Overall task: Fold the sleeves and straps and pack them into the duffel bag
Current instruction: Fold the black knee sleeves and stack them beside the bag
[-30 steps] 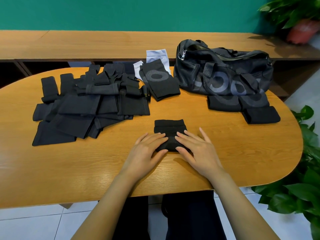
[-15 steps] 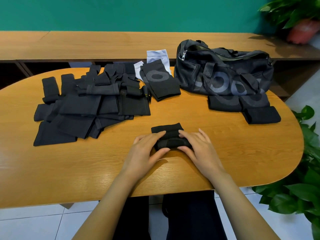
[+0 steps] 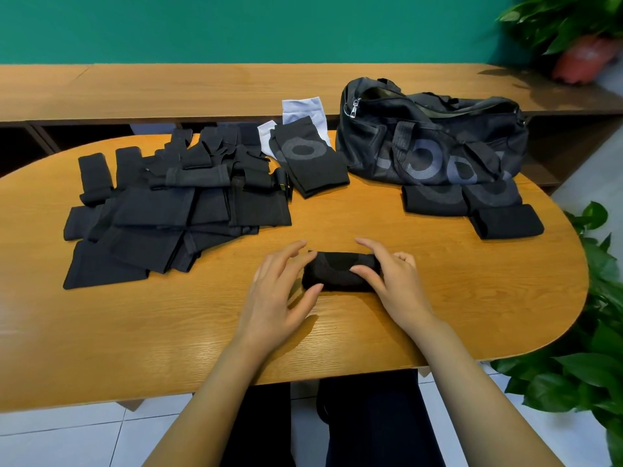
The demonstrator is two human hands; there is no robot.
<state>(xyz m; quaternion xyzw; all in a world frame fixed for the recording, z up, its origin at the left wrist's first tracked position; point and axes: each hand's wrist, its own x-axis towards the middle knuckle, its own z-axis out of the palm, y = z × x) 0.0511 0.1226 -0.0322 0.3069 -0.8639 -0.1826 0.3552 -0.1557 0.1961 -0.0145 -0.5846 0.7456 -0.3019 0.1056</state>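
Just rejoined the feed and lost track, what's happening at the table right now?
A person holds a folded black sleeve, bundled tight, on the near side of the table. The right hand grips its right end; the left hand rests open against its left end. A pile of unfolded sleeves and straps lies on the left. Three folded sleeves sit in front of the duffel bag at the back right, not yet packed.
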